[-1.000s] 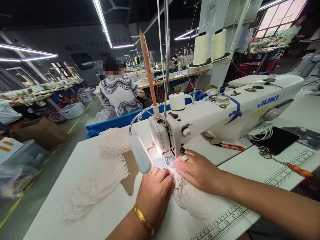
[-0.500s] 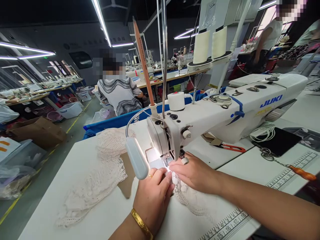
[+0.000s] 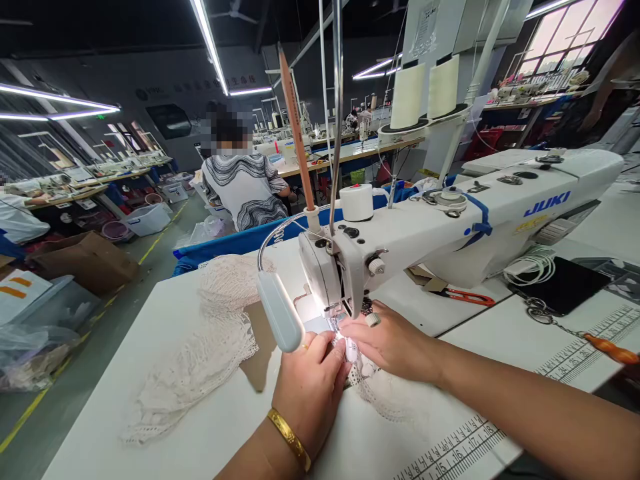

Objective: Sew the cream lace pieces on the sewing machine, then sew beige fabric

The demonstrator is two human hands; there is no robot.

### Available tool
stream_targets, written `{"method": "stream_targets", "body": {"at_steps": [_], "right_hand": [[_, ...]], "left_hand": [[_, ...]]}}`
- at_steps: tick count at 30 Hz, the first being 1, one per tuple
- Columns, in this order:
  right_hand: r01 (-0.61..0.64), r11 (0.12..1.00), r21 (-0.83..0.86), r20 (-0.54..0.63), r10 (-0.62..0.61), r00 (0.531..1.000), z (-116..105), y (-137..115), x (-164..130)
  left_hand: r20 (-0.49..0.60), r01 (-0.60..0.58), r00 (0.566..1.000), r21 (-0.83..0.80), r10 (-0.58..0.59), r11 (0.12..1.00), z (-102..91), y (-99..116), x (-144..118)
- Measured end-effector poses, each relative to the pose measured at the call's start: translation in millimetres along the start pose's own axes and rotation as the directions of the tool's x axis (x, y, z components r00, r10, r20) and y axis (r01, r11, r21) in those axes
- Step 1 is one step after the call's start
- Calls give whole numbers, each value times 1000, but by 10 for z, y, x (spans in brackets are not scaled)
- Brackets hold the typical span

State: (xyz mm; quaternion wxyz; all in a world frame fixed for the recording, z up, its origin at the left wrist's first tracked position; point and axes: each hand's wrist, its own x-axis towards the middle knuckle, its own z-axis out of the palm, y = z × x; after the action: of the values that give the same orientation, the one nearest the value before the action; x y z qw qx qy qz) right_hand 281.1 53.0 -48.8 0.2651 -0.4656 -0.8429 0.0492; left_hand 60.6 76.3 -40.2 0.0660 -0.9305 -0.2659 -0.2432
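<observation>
Apparently, the sewing in hand is only part way through. At the left, a heap of cream lace point(image 3: 190, 377) is laid loosely on the bench point(image 3: 167, 310), and whether it has been stitched or is waiting cannot be told. Near the middle, the left hand point(image 3: 310, 380) is placed just below the lamp point(image 3: 281, 313); its grip is nearly closed, with the edge of a lace strip point(image 3: 383, 393) held under thumb and fingers. The strip is set at the stitching end of the sewing machine point(image 3: 400, 223), and its loose length is spread toward the near side of the bench; that length is judged to be left undone, though no finished seam can be made out. Farther right, the strip is touched by the right hand point(image 3: 393, 340), its fingers stretched forward; how tight that grip is cannot be told, the fingertips being partly hidden. Counted from the left, one heap, one brown card point(image 3: 257, 347), one lamp, one pencil point(image 3: 296, 130), one small spool point(image 3: 357, 203), one strip, one machine up close, two thread cones point(image 3: 407, 97), one pair of red snips point(image 3: 470, 297), one coil of white cord point(image 3: 530, 267), one flat black object point(image 3: 565, 283) and one orange tag point(image 3: 613, 348) are seen; how many pieces are bunched in the heap cannot be told.
</observation>
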Motion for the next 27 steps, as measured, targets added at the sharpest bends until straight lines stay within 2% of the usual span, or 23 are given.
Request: {"method": "stream_targets", "body": {"at_steps": [13,19,22,27], "right_hand": [[11,1000,-8,-9,-11,1000,-73,-15,-28],[101,995,12,104,-102,989,-146,-99,-138],[39,996,85,29,-41,999,-122,-79,-104],[-87,958,273,-121,123,985,-122,-89,1]], "left_hand": [[47,46,998,-13,-46,999,12,-18,27],[70,81,995,-168,-70,982,15,-92,1],[120,131,988,-284,-100,950,0,-137,36],[238,302,945,-381,-223,874,44,-202,131]]}}
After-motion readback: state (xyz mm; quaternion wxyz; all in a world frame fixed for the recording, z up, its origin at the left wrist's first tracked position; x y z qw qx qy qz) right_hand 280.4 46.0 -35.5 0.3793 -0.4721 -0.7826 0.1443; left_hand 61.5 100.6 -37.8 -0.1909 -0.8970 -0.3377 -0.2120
